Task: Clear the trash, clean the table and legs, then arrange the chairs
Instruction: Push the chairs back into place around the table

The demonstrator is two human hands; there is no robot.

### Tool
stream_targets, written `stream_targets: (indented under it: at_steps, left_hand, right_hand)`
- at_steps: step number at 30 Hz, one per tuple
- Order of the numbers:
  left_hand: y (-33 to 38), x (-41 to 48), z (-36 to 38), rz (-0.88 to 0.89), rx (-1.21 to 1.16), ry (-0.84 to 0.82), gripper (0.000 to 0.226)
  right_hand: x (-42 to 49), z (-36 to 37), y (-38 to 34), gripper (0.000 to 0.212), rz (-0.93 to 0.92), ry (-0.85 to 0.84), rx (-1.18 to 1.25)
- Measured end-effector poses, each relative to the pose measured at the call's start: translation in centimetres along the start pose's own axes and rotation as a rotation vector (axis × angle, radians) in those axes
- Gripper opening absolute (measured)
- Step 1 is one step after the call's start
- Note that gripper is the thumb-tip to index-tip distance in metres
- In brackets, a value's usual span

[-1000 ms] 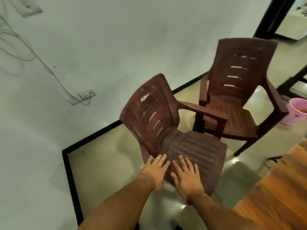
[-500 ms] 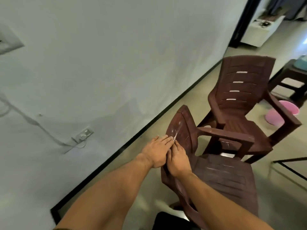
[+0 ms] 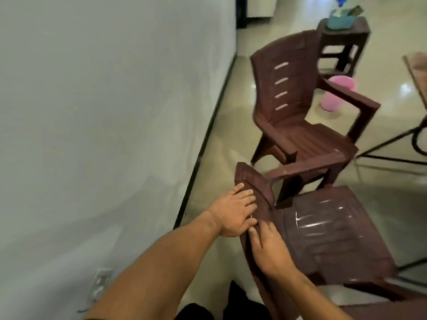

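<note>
Two chairs: brown plastic; the near chair (image 3: 335, 232) stands on the floor (image 3: 228, 116) beside the wall (image 3: 115, 112), the second chair (image 3: 298, 135) just beyond it.
Hands: left hand (image 3: 233, 213) lies flat on the rear of the near chair's backrest (image 3: 249, 181), right hand (image 3: 270, 248) flat on its front; fingers fairly straight, wrapped round nothing.
Handling: probably light, stiff moulded plastic, smooth; could skid on the glossy floor.
Hold: the backrest's top rim looks best, one hand each side.
</note>
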State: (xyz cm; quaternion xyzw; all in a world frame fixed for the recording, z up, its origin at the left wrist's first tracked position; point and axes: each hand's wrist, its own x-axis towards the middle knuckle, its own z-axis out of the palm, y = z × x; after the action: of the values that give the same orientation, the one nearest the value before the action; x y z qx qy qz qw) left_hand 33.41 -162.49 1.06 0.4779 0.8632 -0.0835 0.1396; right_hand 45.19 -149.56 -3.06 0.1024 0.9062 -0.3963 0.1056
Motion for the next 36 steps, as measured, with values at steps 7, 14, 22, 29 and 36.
stream_targets:
  at_steps: [7,14,22,29,36]
  left_hand:
    - [-1.1,5.0,-0.3,0.394,0.082,-0.14,0.067]
    - [-4.1,7.7,-0.4,0.935,0.154,-0.165,0.06]
    - [-4.8,9.4,-2.5,1.15,0.327,-0.027,0.058]
    - [3.1,16.2,-11.0,1.031,0.26,0.26,0.017]
    - [-1.6,19.9,-10.8,0.887,0.346,0.055,0.022]
  right_hand:
    - [-3.2,2.6,-2.4,0.088,0.228,0.012,-0.253]
    - [-3.9,3.0,-5.0,0.06,0.473,0.135,-0.375]
    - [-3.4,3.3,-7.4,0.026,0.752,0.309,-0.437]
    - [-5.2,-8.9,-4.5,0.015,0.895,0.593,-0.53]
    - [1.0,-6.6,-4.8,0.01,0.765,0.674,-0.579]
